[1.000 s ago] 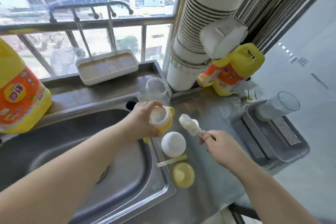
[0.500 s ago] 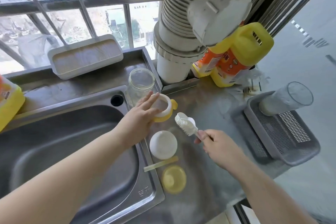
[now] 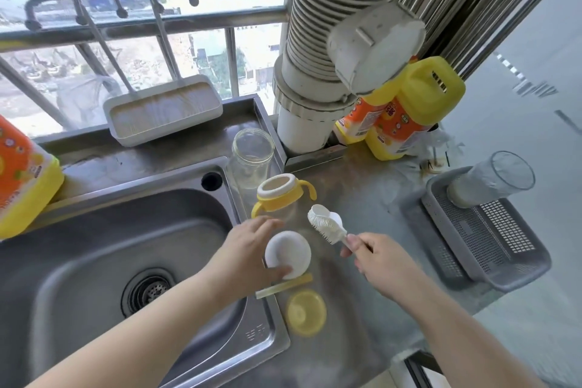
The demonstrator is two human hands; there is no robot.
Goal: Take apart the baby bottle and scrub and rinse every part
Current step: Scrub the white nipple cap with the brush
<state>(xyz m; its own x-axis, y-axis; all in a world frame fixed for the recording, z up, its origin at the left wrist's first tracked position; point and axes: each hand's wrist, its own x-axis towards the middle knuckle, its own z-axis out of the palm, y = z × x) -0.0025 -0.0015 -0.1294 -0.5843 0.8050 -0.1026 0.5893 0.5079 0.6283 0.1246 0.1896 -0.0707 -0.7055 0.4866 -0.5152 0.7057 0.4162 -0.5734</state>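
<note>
The baby bottle (image 3: pixel 281 198), with its yellow handled collar and white rim, stands open and upright on the steel counter beside the sink. My left hand (image 3: pixel 248 249) reaches over the sink edge and grips the white dome-shaped part (image 3: pixel 291 250), thumb at its near side. A pale yellow straw (image 3: pixel 285 285) and a round yellow cap (image 3: pixel 305 312) lie just in front of it. My right hand (image 3: pixel 378 258) holds the handle of a white bottle brush (image 3: pixel 324 224), whose head points toward the bottle.
The steel sink (image 3: pixel 94 261) fills the left. A clear glass jar (image 3: pixel 252 154) stands behind the bottle. A grey basket (image 3: pixel 491 246) holding a clear cup (image 3: pixel 491 179) sits at the right. Yellow detergent jugs (image 3: pixel 403 110) and a white pipe (image 3: pixel 315 72) crowd the back.
My left hand set the bottle down on the counter, let go, and moved back to the white dome-shaped part. My right hand kept the brush nearly still.
</note>
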